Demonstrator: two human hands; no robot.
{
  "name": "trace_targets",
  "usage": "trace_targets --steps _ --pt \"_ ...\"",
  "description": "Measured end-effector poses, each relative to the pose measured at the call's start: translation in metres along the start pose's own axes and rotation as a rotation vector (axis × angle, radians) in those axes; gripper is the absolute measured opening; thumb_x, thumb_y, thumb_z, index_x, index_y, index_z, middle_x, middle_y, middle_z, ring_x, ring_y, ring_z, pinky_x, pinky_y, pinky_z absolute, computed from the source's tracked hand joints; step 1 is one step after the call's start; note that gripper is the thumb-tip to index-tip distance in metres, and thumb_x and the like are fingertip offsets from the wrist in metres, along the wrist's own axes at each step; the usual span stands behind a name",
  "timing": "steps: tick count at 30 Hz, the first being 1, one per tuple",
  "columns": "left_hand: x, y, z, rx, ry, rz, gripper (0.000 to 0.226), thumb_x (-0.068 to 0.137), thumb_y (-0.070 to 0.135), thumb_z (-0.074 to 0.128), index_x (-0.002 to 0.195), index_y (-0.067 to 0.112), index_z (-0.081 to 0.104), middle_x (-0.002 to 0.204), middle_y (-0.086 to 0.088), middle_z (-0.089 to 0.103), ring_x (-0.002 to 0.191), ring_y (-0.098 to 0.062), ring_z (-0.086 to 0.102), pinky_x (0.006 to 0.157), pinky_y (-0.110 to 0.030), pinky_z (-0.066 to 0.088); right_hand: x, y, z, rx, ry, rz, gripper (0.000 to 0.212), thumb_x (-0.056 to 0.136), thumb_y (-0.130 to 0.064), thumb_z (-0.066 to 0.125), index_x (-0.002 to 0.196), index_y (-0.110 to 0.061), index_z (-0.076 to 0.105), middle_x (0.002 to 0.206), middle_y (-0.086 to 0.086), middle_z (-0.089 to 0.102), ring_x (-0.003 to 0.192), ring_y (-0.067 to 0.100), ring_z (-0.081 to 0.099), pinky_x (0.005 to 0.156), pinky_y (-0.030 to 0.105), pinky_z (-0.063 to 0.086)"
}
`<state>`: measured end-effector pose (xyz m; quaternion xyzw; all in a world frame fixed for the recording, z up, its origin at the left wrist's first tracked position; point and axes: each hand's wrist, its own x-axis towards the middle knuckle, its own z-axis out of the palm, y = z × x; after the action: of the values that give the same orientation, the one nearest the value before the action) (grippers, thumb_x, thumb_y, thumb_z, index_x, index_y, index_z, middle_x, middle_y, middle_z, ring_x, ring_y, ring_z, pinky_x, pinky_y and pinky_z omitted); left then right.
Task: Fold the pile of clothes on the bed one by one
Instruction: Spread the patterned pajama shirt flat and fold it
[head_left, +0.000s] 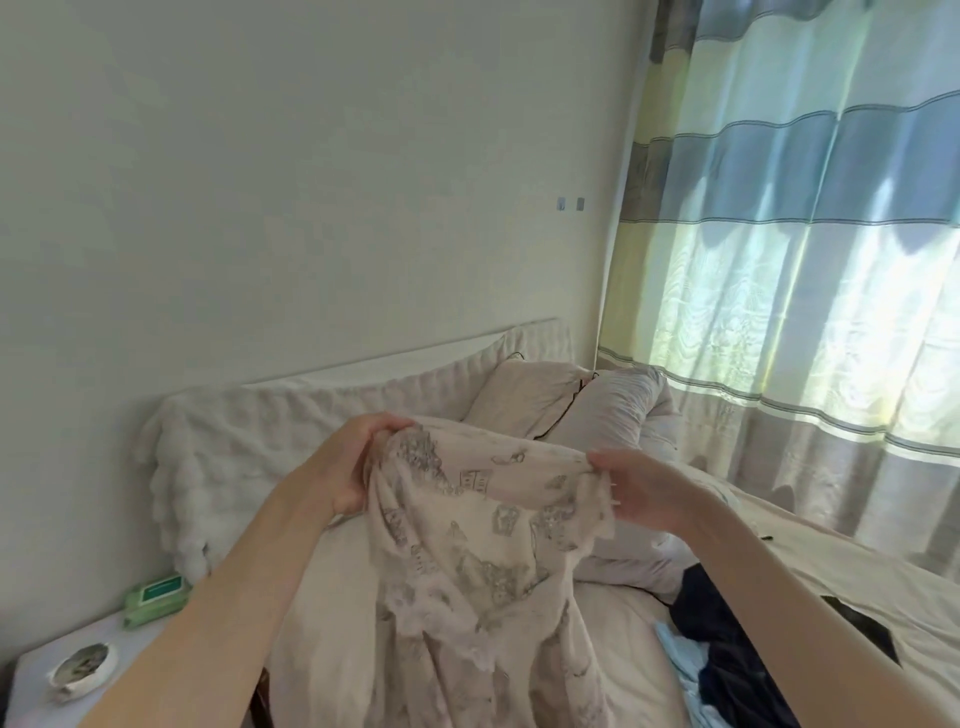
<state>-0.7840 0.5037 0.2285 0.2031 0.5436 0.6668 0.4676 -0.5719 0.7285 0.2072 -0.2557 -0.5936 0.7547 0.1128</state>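
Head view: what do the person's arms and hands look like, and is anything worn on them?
Both forearms are bare along their whole visible length, with no sleeves showing. The left hand and right hand wear no gloves; no watch, bracelet or ring is visible.

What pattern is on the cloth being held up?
The garment is pale pinkish-beige with grey sketch-like prints and lace trim, seen in the head view.

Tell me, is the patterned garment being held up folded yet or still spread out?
Still unfolded. The patterned garment hangs loose, held up by its top edge between the left hand and right hand, above the bed.
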Motion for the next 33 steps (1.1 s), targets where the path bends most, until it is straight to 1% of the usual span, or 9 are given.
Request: trace_targets --steps 5,9,13,15,19,21,25,29,33 --pt "0.008 -0.015 -0.003 0.251 0.033 -0.045 0.021 0.089 0.02 0.058 0.093 0.0 0.066 0.083 -0.016 0.073 0.068 -0.024 0.071 0.052 -0.025 0.055 -0.008 -0.001 -0.012 0.194 0.015 0.071 0.021 0.096 -0.015 0.048 0.094 -0.003 0.065 0.079 0.01 0.07 0.067 0.021 0.068 0.06 0.031 0.057" --pt "0.014 -0.017 0.001 0.364 0.054 0.048 0.03 0.093 0.024 0.054 0.11 0.0 0.06 0.093 -0.016 0.073 0.082 -0.024 0.071 0.061 -0.028 0.058 -0.007 -0.004 -0.004 -0.044 0.072 -0.005 0.017 0.098 -0.016 0.05 0.098 -0.008 0.064 0.084 0.009 0.072 0.073 0.021 0.067 0.059 0.03 0.057" --pt "0.006 -0.01 -0.001 0.37 -0.03 0.116 0.087 0.047 0.042 0.09 0.118 0.008 0.052 0.106 -0.018 0.068 0.093 -0.029 0.068 0.068 -0.034 0.058 -0.004 -0.001 0.008 -0.365 0.114 -0.279 0.038 0.075 -0.047 0.069 0.107 -0.029 0.062 0.096 0.003 0.07 0.076 0.012 0.07 0.062 0.022 0.055" --pt "0.004 -0.008 -0.005 0.384 -0.05 0.143 0.102 0.029 0.032 0.096 0.119 0.017 0.049 0.111 -0.019 0.063 0.089 -0.029 0.068 0.065 -0.035 0.058 -0.005 0.001 0.013 -0.562 0.141 -0.422 0.049 0.062 -0.057 0.07 0.107 -0.042 0.057 0.098 -0.002 0.069 0.075 0.001 0.068 0.062 0.015 0.052" --pt "0.0 -0.003 -0.006 0.543 -0.108 0.171 0.074 0.06 0.003 0.081 0.122 0.026 0.048 0.115 -0.017 0.059 0.092 -0.027 0.068 0.073 -0.039 0.058 -0.004 0.003 0.021 -0.821 0.066 -0.558 0.057 0.071 -0.045 0.076 0.117 -0.06 0.046 0.114 -0.026 0.055 0.092 -0.022 0.05 0.078 0.001 0.038" --pt "-0.001 0.0 -0.008 0.657 -0.119 0.193 0.07 0.067 -0.004 0.077 0.12 0.033 0.049 0.115 -0.017 0.059 0.096 -0.027 0.067 0.077 -0.039 0.058 -0.003 0.005 0.025 -0.937 0.033 -0.569 0.049 0.081 -0.032 0.073 0.113 -0.061 0.05 0.099 -0.016 0.055 0.075 -0.017 0.047 0.071 0.003 0.035" --pt "-0.006 0.007 -0.019 0.687 -0.186 0.173 0.064 0.075 -0.003 0.072 0.119 0.038 0.051 0.118 -0.013 0.06 0.099 -0.025 0.067 0.075 -0.034 0.057 -0.004 0.004 0.026 -0.784 0.05 -0.597 0.044 0.092 0.007 0.048 0.092 -0.028 0.074 0.086 -0.009 0.063 0.071 -0.004 0.058 0.065 0.008 0.043" --pt "-0.01 0.008 -0.029 0.402 -0.277 0.119 0.033 0.08 0.005 0.063 0.108 0.021 0.058 0.105 -0.021 0.067 0.089 -0.03 0.068 0.067 -0.033 0.057 -0.006 -0.001 0.013 -0.52 -0.023 -0.264 0.05 0.088 0.015 0.039 0.063 -0.013 0.073 0.071 0.002 0.068 0.057 0.011 0.059 0.052 0.016 0.048" --pt "-0.007 0.005 -0.021 0.336 -0.254 0.121 0.016 0.085 -0.002 0.055 0.089 0.014 0.058 0.086 -0.019 0.068 0.072 -0.026 0.068 0.061 -0.031 0.057 0.0 0.008 0.013 -0.566 -0.007 -0.168 0.049 0.085 0.019 0.031 0.066 -0.008 0.068 0.07 0.004 0.065 0.056 0.008 0.057 0.056 0.016 0.049"
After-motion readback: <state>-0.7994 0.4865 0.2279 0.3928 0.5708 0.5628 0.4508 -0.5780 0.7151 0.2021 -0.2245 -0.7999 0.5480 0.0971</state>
